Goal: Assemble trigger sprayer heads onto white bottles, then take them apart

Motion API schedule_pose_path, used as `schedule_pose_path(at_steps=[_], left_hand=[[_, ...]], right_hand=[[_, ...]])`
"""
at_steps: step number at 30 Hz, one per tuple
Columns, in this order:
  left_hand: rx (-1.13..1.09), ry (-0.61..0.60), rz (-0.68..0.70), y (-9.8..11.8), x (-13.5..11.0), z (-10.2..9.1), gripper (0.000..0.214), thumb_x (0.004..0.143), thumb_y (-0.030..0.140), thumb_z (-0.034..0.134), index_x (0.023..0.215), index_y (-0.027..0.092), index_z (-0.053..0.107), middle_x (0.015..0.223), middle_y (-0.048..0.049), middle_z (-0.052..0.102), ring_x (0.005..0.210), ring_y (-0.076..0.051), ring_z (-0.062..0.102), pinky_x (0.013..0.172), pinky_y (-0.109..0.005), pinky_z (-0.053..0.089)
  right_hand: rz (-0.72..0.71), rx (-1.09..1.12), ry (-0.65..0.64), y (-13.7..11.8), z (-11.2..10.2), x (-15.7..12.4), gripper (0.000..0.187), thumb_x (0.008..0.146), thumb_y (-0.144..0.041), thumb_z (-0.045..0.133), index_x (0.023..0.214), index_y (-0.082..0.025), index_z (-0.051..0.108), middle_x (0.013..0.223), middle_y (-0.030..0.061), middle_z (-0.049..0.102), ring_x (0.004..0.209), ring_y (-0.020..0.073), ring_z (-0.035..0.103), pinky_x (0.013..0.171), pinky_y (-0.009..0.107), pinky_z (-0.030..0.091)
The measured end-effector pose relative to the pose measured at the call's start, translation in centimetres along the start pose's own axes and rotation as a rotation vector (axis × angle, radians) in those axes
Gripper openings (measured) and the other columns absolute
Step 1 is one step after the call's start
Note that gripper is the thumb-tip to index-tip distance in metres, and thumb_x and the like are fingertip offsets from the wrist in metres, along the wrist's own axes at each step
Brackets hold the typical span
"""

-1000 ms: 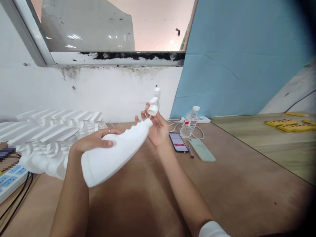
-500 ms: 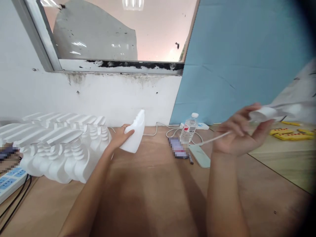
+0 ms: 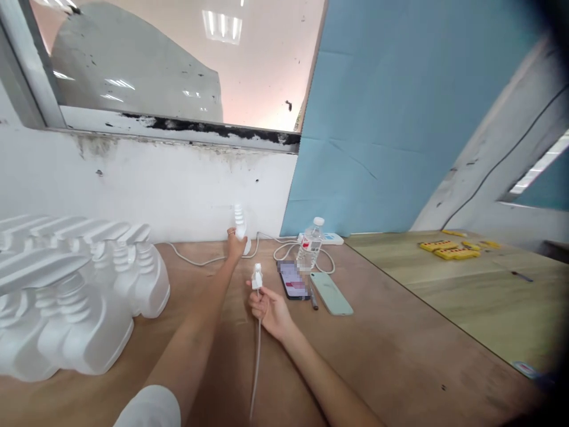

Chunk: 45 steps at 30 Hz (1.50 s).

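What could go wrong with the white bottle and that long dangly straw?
The white bottle stands far off by the wall, steadied only by the left hand; it might tip onto the cable. The thin tube hanging from the pump head in the right hand could bend against the table.

A single head-worn camera looks forward and down across the brown wooden surface [image 3: 391, 350] toward the stained white wall [image 3: 155, 190] and pale blue panel [image 3: 400, 118]. The right hand [image 3: 269, 308] sits close, the left hand [image 3: 235, 244] farther off.
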<state>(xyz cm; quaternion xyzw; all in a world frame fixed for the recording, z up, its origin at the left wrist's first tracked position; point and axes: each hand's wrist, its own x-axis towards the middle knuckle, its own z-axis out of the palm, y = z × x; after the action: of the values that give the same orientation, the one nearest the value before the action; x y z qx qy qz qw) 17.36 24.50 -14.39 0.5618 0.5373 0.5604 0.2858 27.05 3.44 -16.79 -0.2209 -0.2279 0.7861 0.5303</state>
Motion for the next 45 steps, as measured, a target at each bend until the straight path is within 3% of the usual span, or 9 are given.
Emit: schedule_pose_path(at_steps=[8, 15, 22, 28, 31, 35, 40, 42, 45], left_hand=[[-0.02, 0.034, 0.064, -0.5, 1.0, 5.4, 0.044, 0.076, 0.011, 0.065, 0.108, 0.019, 0.036, 0.114, -0.0092, 0.048, 0.11, -0.02, 0.051, 0.098, -0.033, 0.038], [-0.091, 0.054, 0.062, 0.0, 1.1, 6.1, 0.047, 0.068, 0.015, 0.076, 0.099, 0.019, 0.04, 0.11, -0.0094, 0.047, 0.111, -0.024, 0.049, 0.099, -0.036, 0.037], [-0.239, -0.054, -0.008, -1.7, -4.2, 0.6, 0.032, 0.083, 0.049, 0.058, 0.09, 0.019, 0.05, 0.091, -0.0054, 0.058, 0.09, -0.019, 0.059, 0.08, -0.03, 0.046], [-0.339, -0.513, -0.183, -3.4, -12.4, -8.2, 0.074, 0.078, 0.081, 0.032, 0.097, 0.014, 0.057, 0.057, -0.0039, 0.06, 0.039, -0.016, 0.053, 0.037, -0.026, 0.036], [-0.366, -0.66, -0.227, -3.0, -14.3, -11.5, 0.073, 0.073, 0.077, 0.052, 0.109, 0.013, 0.054, 0.06, -0.0048, 0.064, 0.04, -0.017, 0.057, 0.035, -0.023, 0.036], [-0.463, -0.714, -0.286, -2.5, -15.0, -13.1, 0.07, 0.063, 0.045, 0.082, 0.116, 0.013, 0.05, 0.07, -0.0027, 0.067, 0.045, -0.013, 0.06, 0.042, -0.021, 0.045], [-0.607, -0.629, -0.315, -2.5, -14.7, -13.4, 0.064, 0.061, 0.038, 0.083, 0.111, 0.015, 0.049, 0.089, -0.0027, 0.066, 0.058, -0.012, 0.065, 0.053, -0.022, 0.05], [-0.719, -0.604, -0.36, -2.4, -14.5, -13.6, 0.059, 0.062, 0.034, 0.083, 0.107, 0.016, 0.051, 0.091, -0.0032, 0.066, 0.061, -0.012, 0.065, 0.054, -0.022, 0.05], [-0.876, -0.566, -0.435, -2.0, -14.3, -14.0, 0.045, 0.065, 0.035, 0.082, 0.094, 0.016, 0.053, 0.084, -0.0022, 0.064, 0.062, -0.012, 0.062, 0.05, -0.021, 0.047]], right_hand=[[-0.063, -0.056, 0.0, -0.1, -1.4, 1.5, 0.034, 0.075, -0.031, 0.063, 0.102, -0.012, 0.061, 0.061, -0.0029, 0.044, 0.051, 0.0087, 0.033, 0.047, 0.02, 0.023], [-0.094, -0.22, 0.036, -0.3, -1.7, 1.7, 0.045, 0.073, -0.048, 0.07, 0.101, -0.015, 0.057, 0.055, -0.01, 0.023, 0.047, 0.0062, 0.018, 0.043, 0.018, 0.009], [-0.197, -0.479, 0.117, 0.0, -2.1, 1.8, 0.044, 0.072, -0.052, 0.071, 0.099, -0.019, 0.057, 0.049, -0.013, 0.023, 0.039, 0.0041, 0.011, 0.037, 0.017, 0.007], [-0.305, -0.958, 0.105, 0.5, -1.5, 1.3, 0.032, 0.078, -0.039, 0.068, 0.107, -0.025, 0.067, 0.077, -0.0002, 0.068, 0.069, 0.0176, 0.061, 0.06, 0.025, 0.046], [-0.369, -1.411, 0.037, 0.9, -1.1, 0.6, 0.03, 0.084, -0.038, 0.061, 0.111, -0.03, 0.068, 0.096, 0.0014, 0.073, 0.09, 0.0221, 0.065, 0.078, 0.03, 0.048], [-0.396, -1.777, 0.068, 0.4, -1.2, 0.3, 0.051, 0.081, -0.045, 0.066, 0.128, -0.025, 0.06, 0.093, 0.0049, 0.072, 0.083, 0.0223, 0.066, 0.079, 0.033, 0.049], [-0.66, -1.927, 0.45, -4.3, -3.3, -0.3, 0.057, 0.086, -0.046, 0.057, 0.137, -0.019, 0.049, 0.127, 0.0132, 0.061, 0.112, 0.0245, 0.059, 0.093, 0.038, 0.045], [-0.602, -2.056, 0.768, -6.9, -4.5, -1.2, 0.044, 0.091, -0.04, 0.05, 0.129, -0.019, 0.055, 0.119, 0.0123, 0.066, 0.106, 0.0225, 0.062, 0.089, 0.034, 0.046], [-0.442, -2.088, 0.993, -9.8, -6.5, -2.9, 0.029, 0.088, -0.031, 0.05, 0.1, -0.013, 0.069, 0.093, 0.0169, 0.071, 0.091, 0.0276, 0.066, 0.078, 0.036, 0.047]])
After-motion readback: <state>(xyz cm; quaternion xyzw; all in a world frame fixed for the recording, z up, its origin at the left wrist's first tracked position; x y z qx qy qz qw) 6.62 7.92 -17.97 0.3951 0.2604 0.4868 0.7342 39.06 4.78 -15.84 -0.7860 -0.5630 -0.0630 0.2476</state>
